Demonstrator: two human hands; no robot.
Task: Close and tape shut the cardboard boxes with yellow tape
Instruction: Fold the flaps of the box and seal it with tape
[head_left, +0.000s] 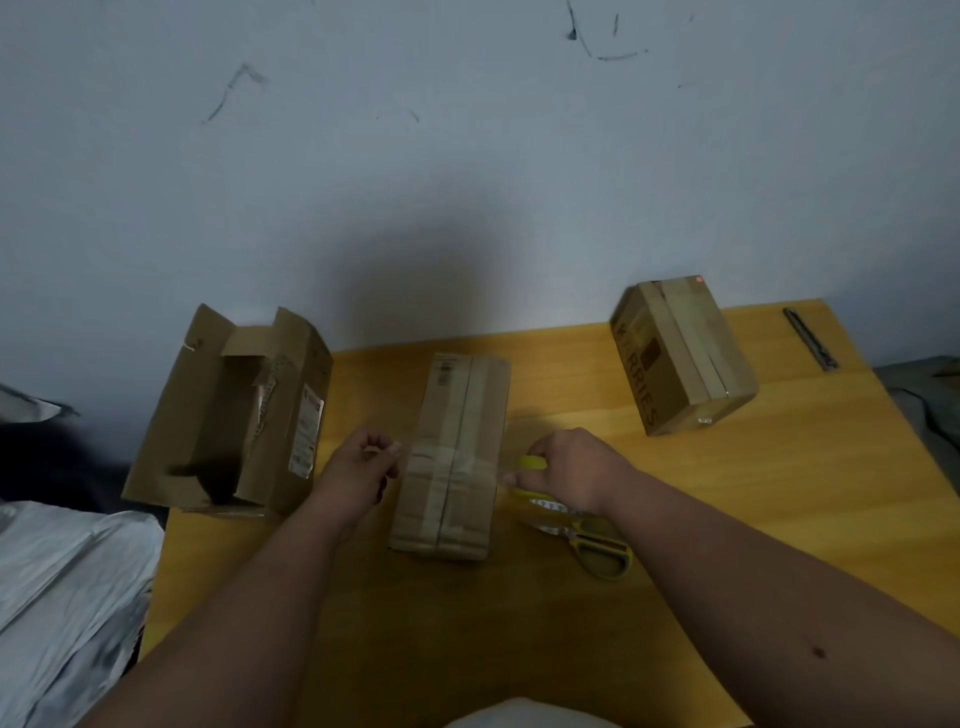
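Note:
A long closed cardboard box (457, 415) lies in the middle of the wooden table (779, 519), its flaps meeting along a centre seam. A strip of clear-looking tape (452, 462) stretches across its near half. My left hand (358, 467) pinches the strip's left end just beside the box. My right hand (566, 467) grips the yellow tape roll (532, 462) at the box's right side. An open box (234, 410) with raised flaps stands at the table's left edge. A taped box (680, 353) sits at the back right.
Yellow-handled scissors (597, 545) lie under my right wrist. A metal utility knife (813, 338) lies near the far right corner. Crumpled silver sheeting (67, 597) lies off the table's left side. A wall stands right behind the table.

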